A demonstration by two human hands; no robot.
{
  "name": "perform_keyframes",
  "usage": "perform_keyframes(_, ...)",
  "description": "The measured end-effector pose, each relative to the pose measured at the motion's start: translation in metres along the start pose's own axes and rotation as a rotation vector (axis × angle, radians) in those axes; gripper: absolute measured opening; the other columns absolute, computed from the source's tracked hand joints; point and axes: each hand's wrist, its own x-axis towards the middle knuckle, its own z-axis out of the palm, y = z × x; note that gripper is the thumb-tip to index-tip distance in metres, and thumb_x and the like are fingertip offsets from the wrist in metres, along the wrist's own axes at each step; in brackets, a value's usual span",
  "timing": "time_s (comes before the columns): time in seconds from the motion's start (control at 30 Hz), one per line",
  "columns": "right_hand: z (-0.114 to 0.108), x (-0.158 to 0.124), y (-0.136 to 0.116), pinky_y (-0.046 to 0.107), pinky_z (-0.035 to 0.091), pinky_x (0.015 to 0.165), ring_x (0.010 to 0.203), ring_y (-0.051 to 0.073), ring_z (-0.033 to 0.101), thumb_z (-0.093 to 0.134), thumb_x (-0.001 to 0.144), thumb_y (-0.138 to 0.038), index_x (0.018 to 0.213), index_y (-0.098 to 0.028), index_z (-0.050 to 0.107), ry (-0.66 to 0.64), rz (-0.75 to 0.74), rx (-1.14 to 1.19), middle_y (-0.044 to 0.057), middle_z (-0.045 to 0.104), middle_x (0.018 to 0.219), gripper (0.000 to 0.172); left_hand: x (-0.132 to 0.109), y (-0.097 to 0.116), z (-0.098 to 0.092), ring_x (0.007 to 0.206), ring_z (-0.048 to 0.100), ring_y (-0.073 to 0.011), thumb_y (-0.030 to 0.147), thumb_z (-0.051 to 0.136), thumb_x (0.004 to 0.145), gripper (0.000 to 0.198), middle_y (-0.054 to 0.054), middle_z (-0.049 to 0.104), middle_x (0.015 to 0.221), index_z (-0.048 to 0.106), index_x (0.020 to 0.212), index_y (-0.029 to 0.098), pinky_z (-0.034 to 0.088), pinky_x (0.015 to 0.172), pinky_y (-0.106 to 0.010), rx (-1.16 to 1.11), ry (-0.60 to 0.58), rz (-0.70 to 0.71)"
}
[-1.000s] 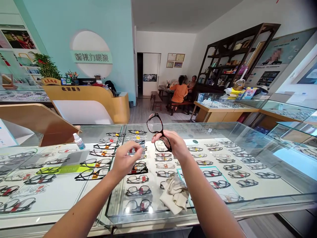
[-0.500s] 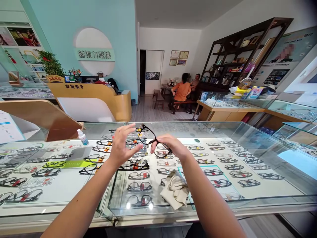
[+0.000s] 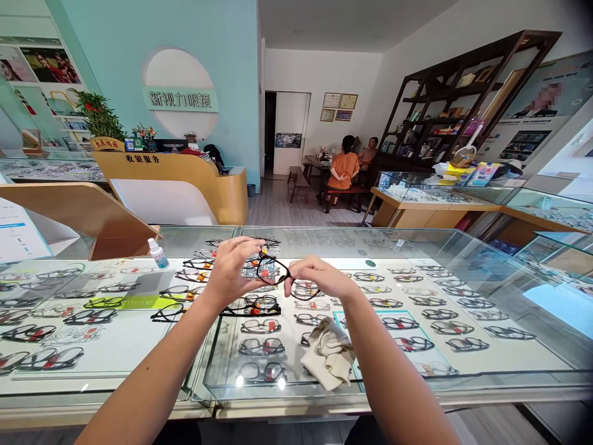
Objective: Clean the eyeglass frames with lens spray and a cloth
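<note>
Above the glass counter, I hold a pair of dark-framed eyeglasses (image 3: 273, 269), tilted down toward the right. My right hand (image 3: 319, 275) is closed on the frame near its bridge, thumb and fingers pinching it. My left hand (image 3: 236, 267) is at the frame's other end, with fingertips at the upper corner and the thumb by the lower rim of that lens. Part of the right lens sits behind my right hand. A crumpled beige cloth (image 3: 328, 355) lies on the counter below, beside my right forearm.
The glass display counter (image 3: 393, 390) holds rows of eyeglasses. A small white spray bottle (image 3: 158, 253) and a brown wooden stand (image 3: 118, 225) are at the left. Two people (image 3: 343, 168) sit at a table in the back. Another glass case (image 3: 417, 210) stands at the right.
My left hand has closed in on the left end of the eyeglasses, where before its fingers were spread apart. The eyeglasses have turned to a flatter angle. My right hand keeps hold.
</note>
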Motion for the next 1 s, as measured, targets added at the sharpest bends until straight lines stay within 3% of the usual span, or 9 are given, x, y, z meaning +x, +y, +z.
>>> perform_keyframes(0.27,0.001,-0.002,-0.004,0.033,0.042,0.082,0.079,0.019,0.056,0.048,0.1,-0.022,0.078,-0.017,0.082,-0.014,-0.014,-0.017,0.006,0.077,0.085,0.041,-0.001,0.003,-0.002,0.11,0.081,-0.0317,0.073,0.092,0.074,0.082,-0.012,0.083,0.125,0.057,0.133,0.027,0.057,0.092,-0.045,-0.033,-0.07,-0.015)
perform_keyframes(0.47,0.0,-0.001,-0.001,0.032,0.041,0.078,0.075,0.018,0.053,0.049,0.1,-0.022,0.075,-0.018,0.081,-0.012,-0.018,-0.026,0.005,0.078,0.083,0.041,-0.002,0.005,-0.003,0.096,0.083,-0.0258,0.069,0.092,0.076,0.082,-0.012,0.083,0.125,0.059,0.138,0.026,0.065,0.078,-0.036,-0.124,-0.106,-0.069)
perform_keyframes(0.6,0.0,-0.001,0.004,0.033,0.043,0.078,0.077,0.019,0.058,0.056,0.1,-0.028,0.075,-0.019,0.08,0.044,0.019,-0.017,0.005,0.08,0.084,0.036,-0.002,0.007,-0.003,0.096,0.084,-0.0252,0.064,0.095,0.074,0.082,-0.011,0.084,0.121,0.061,0.137,0.025,0.067,0.084,-0.035,-0.115,-0.095,-0.041)
perform_keyframes(0.8,-0.004,-0.001,0.002,0.037,0.05,0.085,0.082,0.023,0.066,0.066,0.098,-0.055,0.077,-0.019,0.077,0.275,-0.006,0.038,0.006,0.076,0.08,0.043,-0.001,0.008,-0.004,0.102,0.084,-0.0268,0.062,0.097,0.072,0.079,-0.01,0.084,0.117,0.062,0.133,0.024,0.067,0.089,-0.037,-0.106,-0.024,-0.052)
perform_keyframes(0.9,-0.003,-0.001,0.002,0.039,0.05,0.091,0.088,0.024,0.066,0.063,0.1,-0.058,0.083,-0.02,0.074,0.481,-0.136,-0.012,0.007,0.074,0.085,0.043,-0.001,0.005,-0.008,0.093,0.083,-0.0248,0.063,0.098,0.071,0.076,-0.008,0.084,0.112,0.063,0.127,0.024,0.067,0.082,-0.036,-0.061,0.053,-0.1)
perform_keyframes(1.0,0.004,-0.002,0.003,0.042,0.05,0.102,0.102,0.026,0.067,0.065,0.099,-0.056,0.107,-0.022,0.071,0.69,-0.309,-0.076,0.007,0.074,0.103,0.035,0.001,0.001,-0.015,0.081,0.079,-0.022,0.069,0.096,0.07,0.075,-0.007,0.083,0.106,0.065,0.12,0.022,0.065,0.075,-0.035,0.009,0.144,-0.192)
